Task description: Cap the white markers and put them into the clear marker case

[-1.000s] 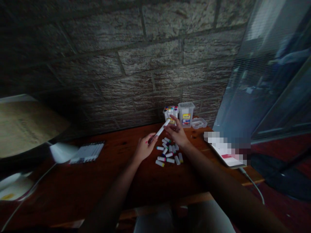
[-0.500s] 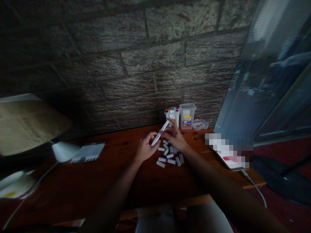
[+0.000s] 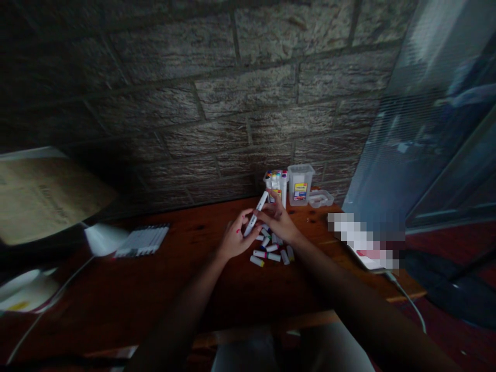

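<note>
A white marker [image 3: 256,213] is held at a slant above the wooden table, between both hands. My left hand [image 3: 234,238] closes round its lower end and shows red marks on the skin. My right hand [image 3: 279,219] pinches the barrel higher up with thumb and fingers. Below the hands lie several loose marker caps [image 3: 273,257], white with coloured ends. Behind my right hand stands a clear box full of markers [image 3: 277,181]. Beside that box is a second clear box [image 3: 301,186] with a yellow label.
A clear lid [image 3: 321,198] lies right of the boxes. A row of white markers [image 3: 144,240] lies on the table's left [image 3: 186,279], near a lamp [image 3: 104,239] and a bowl [image 3: 29,292]. A phone with a cable [image 3: 372,258] rests at the right edge. A brick wall [image 3: 217,119] rises behind.
The marker has tilted a little more upright in my hands. My left hand has shifted slightly right, closer to my right hand. The caps on the table look the same.
</note>
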`<state>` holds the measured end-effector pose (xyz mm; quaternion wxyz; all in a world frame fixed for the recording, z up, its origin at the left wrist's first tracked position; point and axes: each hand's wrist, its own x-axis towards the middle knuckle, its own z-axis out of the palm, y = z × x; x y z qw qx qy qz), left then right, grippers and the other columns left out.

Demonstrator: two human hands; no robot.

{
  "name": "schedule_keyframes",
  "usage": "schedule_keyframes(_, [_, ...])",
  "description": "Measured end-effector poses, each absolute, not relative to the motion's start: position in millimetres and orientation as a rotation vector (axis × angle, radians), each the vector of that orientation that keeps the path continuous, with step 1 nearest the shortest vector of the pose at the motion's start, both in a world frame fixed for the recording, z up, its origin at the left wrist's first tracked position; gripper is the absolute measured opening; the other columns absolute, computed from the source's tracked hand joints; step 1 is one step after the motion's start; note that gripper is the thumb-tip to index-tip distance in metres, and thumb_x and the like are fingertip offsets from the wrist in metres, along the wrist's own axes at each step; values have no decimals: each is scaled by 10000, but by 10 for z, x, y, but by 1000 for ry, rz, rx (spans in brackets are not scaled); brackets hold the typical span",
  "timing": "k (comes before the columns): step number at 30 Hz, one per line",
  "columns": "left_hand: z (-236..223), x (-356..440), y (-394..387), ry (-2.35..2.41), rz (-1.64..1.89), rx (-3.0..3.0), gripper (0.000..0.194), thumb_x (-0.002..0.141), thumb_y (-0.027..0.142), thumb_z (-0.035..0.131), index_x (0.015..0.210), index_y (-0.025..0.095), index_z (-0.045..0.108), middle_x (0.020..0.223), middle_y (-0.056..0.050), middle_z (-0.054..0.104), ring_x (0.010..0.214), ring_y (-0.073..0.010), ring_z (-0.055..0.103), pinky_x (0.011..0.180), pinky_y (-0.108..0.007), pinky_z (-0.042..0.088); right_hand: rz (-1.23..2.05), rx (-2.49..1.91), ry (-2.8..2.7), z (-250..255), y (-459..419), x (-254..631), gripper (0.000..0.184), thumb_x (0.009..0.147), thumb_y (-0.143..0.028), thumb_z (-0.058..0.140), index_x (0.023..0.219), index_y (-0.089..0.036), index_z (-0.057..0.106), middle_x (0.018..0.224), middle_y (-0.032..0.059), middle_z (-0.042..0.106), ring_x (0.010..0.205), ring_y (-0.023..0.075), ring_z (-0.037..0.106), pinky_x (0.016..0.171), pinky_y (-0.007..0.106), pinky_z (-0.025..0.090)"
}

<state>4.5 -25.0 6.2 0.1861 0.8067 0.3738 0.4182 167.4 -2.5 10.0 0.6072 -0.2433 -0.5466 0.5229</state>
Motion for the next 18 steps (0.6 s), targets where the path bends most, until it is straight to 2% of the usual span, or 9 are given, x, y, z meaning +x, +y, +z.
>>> schedule_keyframes(6, [93,23,-270,1001,1148,2268,519,851,350,618,1315,195,443,921,-36,709,767,-149,653,722,-252,482,1330,-556,-1224,130,-52,1672,943,633,-291,821,1410,-331,288,824,-38,637,672,144,659,610,274,575])
schedule_keyframes(10, [110,-17,-259,984,1148,2323,551,854,399,605,1328,167,448,733,12,636,631,-124,575,634,-233,439,1415,-565,-1131,177,-49,1702,928,615,-260,829,1383,-345,314,808,-55,635,651,140,667,620,286,587])
schedule_keyframes(13, [120,-29,-258,1039,1187,2320,478,914,438,492,1297,152,495,624,43,523,557,-108,492,578,-225,394,1470,-541,-1055,212,-46,1739,838,635,-207,798,1341,-343,366,762,-69,633,637,130,658,628,281,580])
schedule_keyframes(16, [127,-34,-259,1158,1228,2260,457,983,434,317,1293,166,519,616,35,499,566,-112,491,601,-233,393,1621,-466,-982,244,-55,1763,680,678,-147,709,1274,-338,440,769,-59,635,635,125,635,620,286,563])
schedule_keyframes(18, [131,-40,-257,1218,1264,2224,483,996,438,258,1297,168,522,618,30,500,570,-115,496,622,-237,401,1719,-398,-927,274,-69,1766,593,694,-115,638,1226,-325,482,762,-53,624,614,113,595,586,265,535])
